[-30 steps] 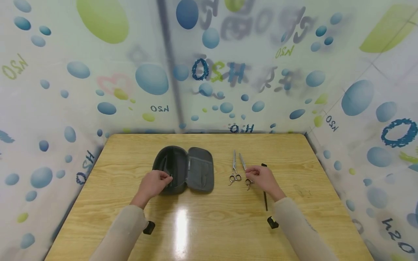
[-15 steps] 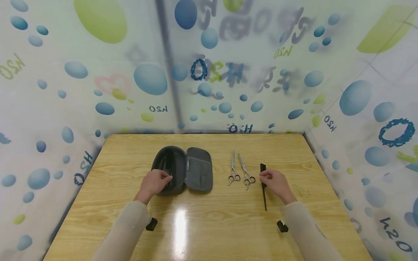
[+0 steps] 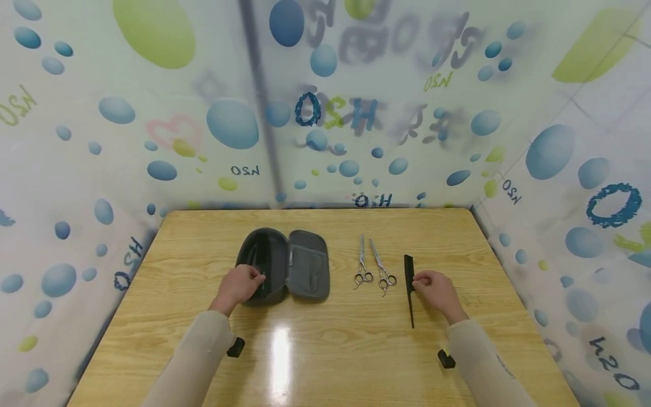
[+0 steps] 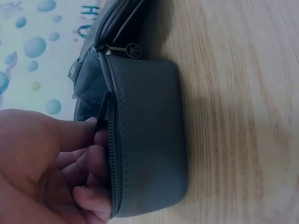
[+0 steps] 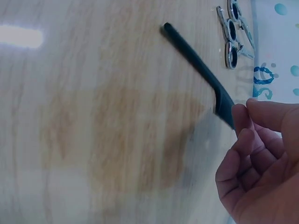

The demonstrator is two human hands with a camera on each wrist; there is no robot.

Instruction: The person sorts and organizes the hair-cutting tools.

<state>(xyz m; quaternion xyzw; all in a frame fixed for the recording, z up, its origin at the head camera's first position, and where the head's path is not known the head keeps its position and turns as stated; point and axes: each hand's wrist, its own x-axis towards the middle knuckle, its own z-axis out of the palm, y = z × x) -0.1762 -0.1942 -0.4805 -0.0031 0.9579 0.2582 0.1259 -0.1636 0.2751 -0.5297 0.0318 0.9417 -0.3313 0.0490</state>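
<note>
My left hand (image 3: 240, 284) reaches into a dark grey zip case (image 3: 277, 265), which lies unfolded on the table. In the left wrist view its thumb and forefinger pinch a thin dark piece (image 4: 102, 111) at the zip edge; its lower part is hidden inside the case. My right hand (image 3: 437, 291) is beside a black tail comb (image 3: 409, 277), loosely curled, fingertips right at the comb's edge. The comb's tail points towards me. Left of the comb lie two pairs of silver hair scissors, the straighter pair (image 3: 363, 268) and the slanted pair (image 3: 381, 270).
The case's lid half (image 3: 309, 265) has a mesh pocket and lies flat towards the scissors. Dark shapes lie inside the case's deep half. The wooden table (image 3: 335, 345) backs onto a patterned wall (image 3: 325, 152), with further wall panels at both sides.
My right hand has moved right, from over the slanted scissors across the comb to its right side. The comb and scissors have kept their places. My left hand stays at the case.
</note>
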